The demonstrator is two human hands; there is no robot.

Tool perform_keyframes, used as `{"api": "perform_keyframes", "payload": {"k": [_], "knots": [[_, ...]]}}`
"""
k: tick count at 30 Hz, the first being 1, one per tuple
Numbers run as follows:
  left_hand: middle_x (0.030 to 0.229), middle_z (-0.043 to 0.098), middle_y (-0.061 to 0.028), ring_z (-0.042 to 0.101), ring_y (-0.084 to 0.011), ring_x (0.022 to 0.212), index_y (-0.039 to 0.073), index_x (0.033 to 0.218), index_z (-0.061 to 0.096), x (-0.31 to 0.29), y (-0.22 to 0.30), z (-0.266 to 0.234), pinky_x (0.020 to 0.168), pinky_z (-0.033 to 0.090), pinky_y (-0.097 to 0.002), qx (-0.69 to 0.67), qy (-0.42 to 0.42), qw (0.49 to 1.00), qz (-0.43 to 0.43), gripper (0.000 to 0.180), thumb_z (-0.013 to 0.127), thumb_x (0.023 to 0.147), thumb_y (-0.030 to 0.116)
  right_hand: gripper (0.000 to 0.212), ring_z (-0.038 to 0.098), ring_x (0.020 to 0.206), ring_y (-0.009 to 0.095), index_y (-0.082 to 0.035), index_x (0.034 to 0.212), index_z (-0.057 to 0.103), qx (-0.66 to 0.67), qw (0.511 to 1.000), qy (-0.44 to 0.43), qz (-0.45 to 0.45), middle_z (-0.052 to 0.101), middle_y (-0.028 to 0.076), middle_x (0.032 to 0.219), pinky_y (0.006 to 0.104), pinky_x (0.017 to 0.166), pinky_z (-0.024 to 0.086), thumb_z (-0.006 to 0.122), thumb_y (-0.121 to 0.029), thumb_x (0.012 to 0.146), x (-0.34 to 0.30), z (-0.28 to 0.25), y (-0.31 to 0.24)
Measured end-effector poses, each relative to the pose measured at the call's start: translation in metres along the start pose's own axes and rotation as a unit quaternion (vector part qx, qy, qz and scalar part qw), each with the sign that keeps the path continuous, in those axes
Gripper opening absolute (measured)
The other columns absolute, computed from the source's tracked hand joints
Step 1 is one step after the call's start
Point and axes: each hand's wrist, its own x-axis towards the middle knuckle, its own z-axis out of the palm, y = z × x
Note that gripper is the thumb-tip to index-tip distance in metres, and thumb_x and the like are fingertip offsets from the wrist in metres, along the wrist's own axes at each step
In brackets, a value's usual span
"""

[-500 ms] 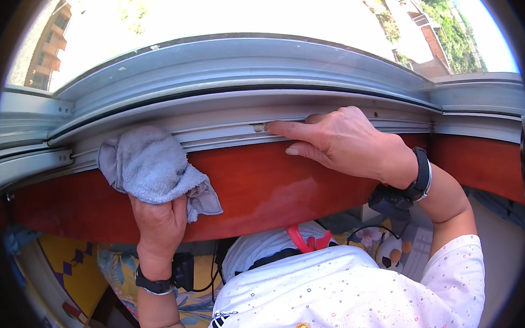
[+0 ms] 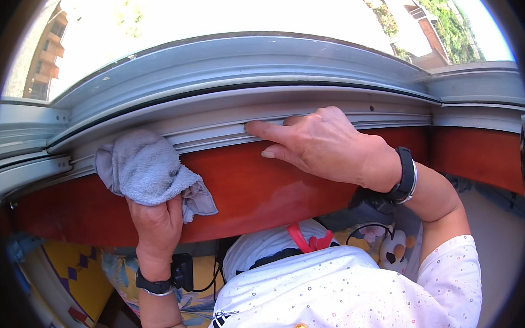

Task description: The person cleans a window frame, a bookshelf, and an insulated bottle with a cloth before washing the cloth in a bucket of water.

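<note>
Left hand (image 2: 156,228): fingers grip a grey terry cloth (image 2: 147,168), bunched over the far edge of the red-brown wooden sill (image 2: 257,187), toward its left end; the grip likely keeps loose fabric gathered. Right hand (image 2: 337,147): holds nothing, thumb apart, index extended to the window track (image 2: 215,137), presumably because one fingertip suits its narrowness.

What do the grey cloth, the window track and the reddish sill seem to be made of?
Grey cloth: soft, matte fabric, perhaps microfibre, by its fuzzy pile.
Window track: probably coated metal, satin, by its thin, pale ridges; plastic is possible.
Reddish sill: perhaps varnished wood, glossy, by its brownish sheen.
</note>
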Motion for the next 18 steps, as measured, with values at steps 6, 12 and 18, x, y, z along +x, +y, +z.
{"api": "perform_keyframes", "payload": {"k": [6,12,18], "knots": [[0.108,0.062,-0.0155,0.057,-0.0348,0.103,0.002,0.105,0.062,0.001,0.001,-0.002,0.092,0.041,-0.0396,-0.019,0.008,1.0,0.002,0.022,0.058,0.084,0.001,0.029,0.062,0.057,0.031,-0.012,0.114,0.055,-0.02,0.999,-0.033,0.018,0.061,0.012,0.061,0.0376,0.047,0.046,0.056,-0.028,0.091,-0.006,-0.003,0.004],[0.103,0.063,-0.0137,0.058,-0.0339,0.099,0.003,0.104,0.063,0.004,0.008,-0.007,0.09,0.042,-0.0396,0.007,0.013,1.0,0.014,0.023,0.064,0.081,0.005,0.031,0.061,0.055,0.032,-0.008,0.113,0.055,0.0,1.0,0.01,-0.015,0.06,0.012,0.059,0.0394,0.046,0.046,0.06,-0.025,0.088,-0.005,0.0,-0.003],[0.094,0.065,-0.0088,0.06,-0.0298,0.093,0.01,0.089,0.07,0.016,0.055,-0.015,0.088,0.044,-0.0401,-0.161,-0.005,0.982,-0.097,0.023,0.075,0.067,0.012,0.059,0.056,0.099,0.032,0.001,0.126,0.045,0.346,0.937,0.023,-0.041,0.05,0.02,0.113,0.0366,0.078,0.05,0.07,-0.028,0.082,-0.015,0.01,-0.022]]}}
